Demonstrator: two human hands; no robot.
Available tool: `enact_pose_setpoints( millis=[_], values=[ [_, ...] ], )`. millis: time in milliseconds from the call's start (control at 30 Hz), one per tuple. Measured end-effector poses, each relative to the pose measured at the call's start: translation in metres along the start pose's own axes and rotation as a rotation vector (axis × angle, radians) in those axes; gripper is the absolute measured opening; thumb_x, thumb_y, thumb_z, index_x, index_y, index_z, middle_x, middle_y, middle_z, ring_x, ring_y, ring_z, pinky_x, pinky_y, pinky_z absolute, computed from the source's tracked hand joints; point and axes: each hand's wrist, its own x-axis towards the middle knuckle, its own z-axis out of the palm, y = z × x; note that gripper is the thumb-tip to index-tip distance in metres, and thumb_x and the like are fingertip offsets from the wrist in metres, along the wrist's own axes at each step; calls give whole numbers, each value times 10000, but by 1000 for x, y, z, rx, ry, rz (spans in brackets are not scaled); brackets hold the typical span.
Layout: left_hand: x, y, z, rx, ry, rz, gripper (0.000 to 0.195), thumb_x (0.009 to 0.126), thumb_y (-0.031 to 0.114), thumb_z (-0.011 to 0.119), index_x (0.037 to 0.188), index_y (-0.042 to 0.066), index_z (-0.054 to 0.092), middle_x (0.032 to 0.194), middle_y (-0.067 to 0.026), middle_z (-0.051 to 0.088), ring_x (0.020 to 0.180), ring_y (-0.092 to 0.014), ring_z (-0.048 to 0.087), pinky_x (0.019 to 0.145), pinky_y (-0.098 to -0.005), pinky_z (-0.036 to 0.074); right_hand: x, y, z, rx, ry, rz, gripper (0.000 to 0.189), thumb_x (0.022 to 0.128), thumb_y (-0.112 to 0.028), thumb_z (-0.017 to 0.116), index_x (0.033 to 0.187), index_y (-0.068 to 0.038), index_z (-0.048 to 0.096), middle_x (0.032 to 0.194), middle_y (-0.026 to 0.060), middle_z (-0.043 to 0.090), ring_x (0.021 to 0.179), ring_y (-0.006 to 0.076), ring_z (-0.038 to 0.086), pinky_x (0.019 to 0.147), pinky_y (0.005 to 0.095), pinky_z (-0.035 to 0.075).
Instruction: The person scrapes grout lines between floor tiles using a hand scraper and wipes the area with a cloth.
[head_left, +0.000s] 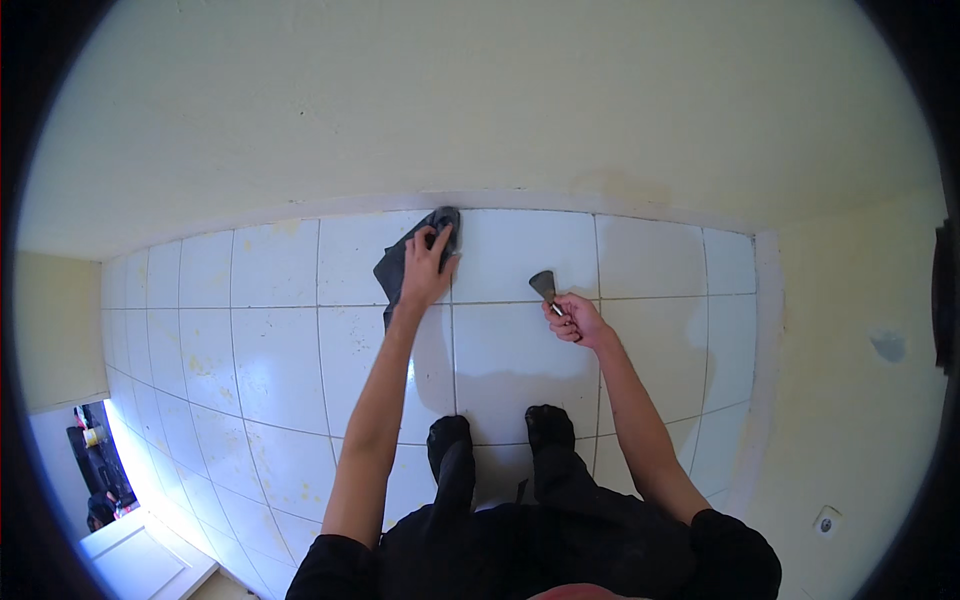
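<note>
My left hand (429, 271) presses a dark grey cloth (391, 271) onto the white tiled floor (525, 255), with its fingers over the bunched part near the foot of the wall. One corner of the cloth spreads to the left, and another hangs back beneath my wrist. In my right hand (574, 319) is the handle of a putty knife or scraper (543, 285), its wide, dull blade pointing up and left, away from my body. Whether the blade touches the tiles cannot be told.
Ahead runs a cream wall (480, 97) with a low skirting (525, 199); another wall (840, 315) with a socket (826, 523) stands at right. Yellowish spots mark the tiles at left. My feet (551, 427) are near the hands. A white door (146, 555) is at lower left.
</note>
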Motion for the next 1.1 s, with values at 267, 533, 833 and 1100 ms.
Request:
enact_pose_setpoints(
  millis=[267, 533, 833, 1100],
  values=[
    [34, 44, 53, -80, -385, 491, 491, 883, 55, 578, 1364, 147, 545, 1332, -139, 508, 1161, -325, 523, 977, -412, 449, 24, -28, 21, -7, 197, -190, 239, 979, -343, 411, 909, -137, 511, 600, -87, 312, 428, 39, 263, 354, 218, 200],
    [64, 64, 71, 157, -249, 401, 529, 860, 133, 598, 1366, 281, 548, 1385, -47, 512, 1124, -252, 534, 924, -424, 463, 18, 1, 2, 171, 109, -230, 227, 976, -334, 451, 882, -134, 506, 580, -75, 264, 403, 53, 210, 324, 221, 180],
    [29, 4, 27, 233, -84, 44, 469, 793, 124, 617, 1252, 221, 621, 1348, -55, 550, 1125, -304, 551, 909, -471, 489, 19, 0, 1, 144, 126, -186, 226, 974, -329, 446, 883, -133, 508, 578, -74, 256, 401, 53, 202, 322, 227, 174],
    [-3, -12, -10, -68, -31, -180, 383, 853, 70, 583, 1234, 97, 562, 1264, -113, 577, 1052, -352, 608, 812, -457, 549, 11, 6, -3, 193, 106, -290, 219, 972, -320, 454, 877, -133, 514, 578, -71, 260, 402, 54, 200, 324, 227, 176]
  ],
)
